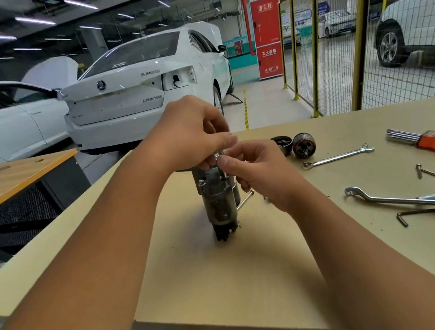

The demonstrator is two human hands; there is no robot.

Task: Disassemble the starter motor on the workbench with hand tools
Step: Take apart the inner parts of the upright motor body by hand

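- Head view: our left hand point(190, 131) curls over the top of the motor point(218, 202), which stands on end near the middle of the bench point(233, 293); we judge this steadies it while upright.
- Our right hand point(255, 169) pinches something small at the motor's upper end; what it is, we cannot tell.
- A long bolt point(244, 200) lies just beside the motor's base, likely pulled already.
- The cap point(282, 144) and armature point(303, 144) sit behind, set aside out of the way.
- The spanner point(338, 157), hex keys point(432, 140) and ring wrench point(408, 199) lie to the right, within easy reach.
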